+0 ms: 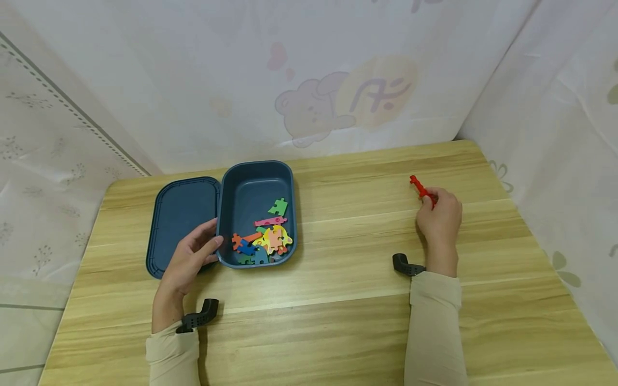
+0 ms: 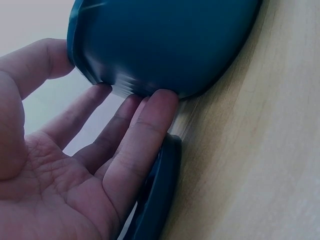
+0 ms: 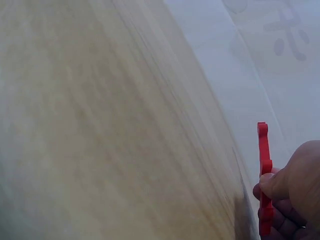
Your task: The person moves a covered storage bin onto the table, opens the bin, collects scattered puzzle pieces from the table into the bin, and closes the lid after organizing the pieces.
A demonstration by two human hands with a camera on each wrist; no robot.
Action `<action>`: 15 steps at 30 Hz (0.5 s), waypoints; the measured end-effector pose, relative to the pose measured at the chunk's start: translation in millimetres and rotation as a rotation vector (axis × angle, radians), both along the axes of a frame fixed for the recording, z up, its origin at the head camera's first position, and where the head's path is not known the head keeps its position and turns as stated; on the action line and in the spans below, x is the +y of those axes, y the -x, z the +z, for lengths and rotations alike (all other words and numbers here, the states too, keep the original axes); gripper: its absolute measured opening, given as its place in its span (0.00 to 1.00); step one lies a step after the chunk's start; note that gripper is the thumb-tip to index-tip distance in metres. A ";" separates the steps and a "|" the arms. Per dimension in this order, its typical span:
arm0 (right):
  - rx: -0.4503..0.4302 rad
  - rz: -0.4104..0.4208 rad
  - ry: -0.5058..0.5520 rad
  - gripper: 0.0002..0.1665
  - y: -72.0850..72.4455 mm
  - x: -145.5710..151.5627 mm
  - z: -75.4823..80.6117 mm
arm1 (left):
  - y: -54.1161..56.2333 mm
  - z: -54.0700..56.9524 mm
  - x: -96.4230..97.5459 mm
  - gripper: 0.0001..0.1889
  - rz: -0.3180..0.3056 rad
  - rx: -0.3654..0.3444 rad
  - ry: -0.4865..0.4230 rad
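Observation:
At the right side of the table, my right hand pinches a thin red puzzle piece between thumb and fingers. The right wrist view shows that red piece edge-on, with its lower part among the fingers. My left hand holds the left wall of a dark blue box, thumb at the rim and fingers against the outside. Inside the box, colourful puzzle pieces lie heaped toward the near end, in pink, yellow, orange, green and blue.
A dark blue lid lies on the table left of the box, partly behind my left hand. The wood-grain table meets patterned white curtains at the back and sides.

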State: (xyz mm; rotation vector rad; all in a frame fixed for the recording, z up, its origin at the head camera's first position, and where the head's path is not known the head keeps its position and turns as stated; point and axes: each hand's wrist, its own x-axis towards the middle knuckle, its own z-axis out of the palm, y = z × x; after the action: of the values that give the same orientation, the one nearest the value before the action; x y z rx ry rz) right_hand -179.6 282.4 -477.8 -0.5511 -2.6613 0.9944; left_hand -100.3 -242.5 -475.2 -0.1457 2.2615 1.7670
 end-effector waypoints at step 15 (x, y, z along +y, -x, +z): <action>0.006 0.056 0.013 0.22 1.4 -4.9 2.3 | -0.1 1.7 0.3 0.33 -0.011 0.004 0.006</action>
State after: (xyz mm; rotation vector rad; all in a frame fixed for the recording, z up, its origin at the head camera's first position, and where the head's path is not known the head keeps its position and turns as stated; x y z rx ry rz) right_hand -181.0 277.5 -475.5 -0.4776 -2.6802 1.0272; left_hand -100.2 -242.2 -473.5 -0.1309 2.2662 1.7570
